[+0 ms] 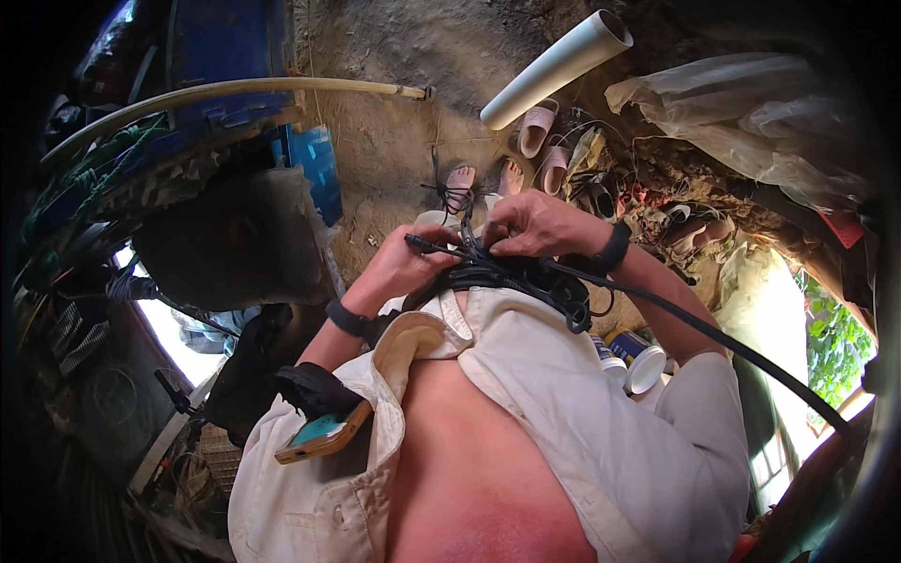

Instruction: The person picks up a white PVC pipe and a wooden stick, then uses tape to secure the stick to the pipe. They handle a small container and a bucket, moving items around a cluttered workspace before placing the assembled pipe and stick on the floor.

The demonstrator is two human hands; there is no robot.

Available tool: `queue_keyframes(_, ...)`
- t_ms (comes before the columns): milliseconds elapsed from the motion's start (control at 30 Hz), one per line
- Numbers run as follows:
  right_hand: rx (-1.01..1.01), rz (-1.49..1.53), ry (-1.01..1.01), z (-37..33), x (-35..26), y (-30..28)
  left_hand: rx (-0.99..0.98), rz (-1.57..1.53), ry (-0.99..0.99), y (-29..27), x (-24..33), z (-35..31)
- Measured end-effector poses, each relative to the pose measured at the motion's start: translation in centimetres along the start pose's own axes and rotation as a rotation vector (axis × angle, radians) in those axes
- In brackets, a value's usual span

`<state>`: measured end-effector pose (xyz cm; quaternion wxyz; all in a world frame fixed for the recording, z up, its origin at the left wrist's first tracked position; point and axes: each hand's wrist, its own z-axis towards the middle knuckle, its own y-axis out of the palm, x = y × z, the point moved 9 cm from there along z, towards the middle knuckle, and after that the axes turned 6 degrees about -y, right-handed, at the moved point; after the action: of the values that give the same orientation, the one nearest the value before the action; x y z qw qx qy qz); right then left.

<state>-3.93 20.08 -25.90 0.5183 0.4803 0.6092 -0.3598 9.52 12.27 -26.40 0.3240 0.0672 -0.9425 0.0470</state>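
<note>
At my waist lies a tangled bundle of black cords (488, 274), resting over the open white shirt. My left hand (408, 265), a black band on its wrist, curls its fingers at the left side of the bundle around a black cord (430, 246). My right hand (549, 225), also banded at the wrist, has its thumb and fingers pinched together on the cords at the middle. A thick black cable (723, 340) runs from the bundle under my right forearm to the lower right. Thin loose cord ends (447, 192) stick out beyond my hands, over my bare foot.
A white pipe (556, 70) lies on the dirt floor beside pink sandals (538, 128). Clear plastic sheeting (741, 117) hangs at the right. A long bent pole (235, 87) reaches in from the left above a dark panel (235, 235). A phone (319, 436) sticks out at my chest.
</note>
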Motion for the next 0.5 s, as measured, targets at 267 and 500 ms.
queue_keyframes(267,0.0,-0.151,0.061,0.5,0.2,-0.4,-0.07,-0.178,0.013,0.6,0.3,1.6)
queue_keyframes(500,-0.089,0.214,0.209,2.1,3.6,1.3,-0.034,-0.002,-0.201,0.0,-0.1,2.0)
